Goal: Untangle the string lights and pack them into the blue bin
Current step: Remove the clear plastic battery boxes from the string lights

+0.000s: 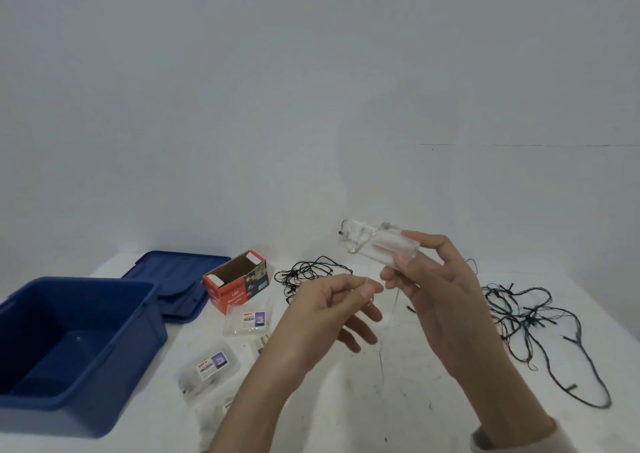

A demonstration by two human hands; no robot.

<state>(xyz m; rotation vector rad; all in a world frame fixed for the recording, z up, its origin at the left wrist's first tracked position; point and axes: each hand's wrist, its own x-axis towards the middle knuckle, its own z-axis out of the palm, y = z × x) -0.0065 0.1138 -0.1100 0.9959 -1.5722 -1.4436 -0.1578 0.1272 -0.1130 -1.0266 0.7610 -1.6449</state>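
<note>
Clear battery case (pixel 381 248) gripped by right hand (pixel 440 300); left hand (pixel 332 302) pinches its wire (pixel 382 359).

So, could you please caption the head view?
Right hand holds a clear battery case; left hand pinches its thin wire.

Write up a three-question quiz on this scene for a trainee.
1. True or false: the blue bin already holds string lights.
2. The right hand holds: A) a roll of tape B) a clear battery case C) scissors.
3. Fill in: the open cardboard box is mostly ___ on the outside.
Key: 1 false; 2 B; 3 red.
</note>
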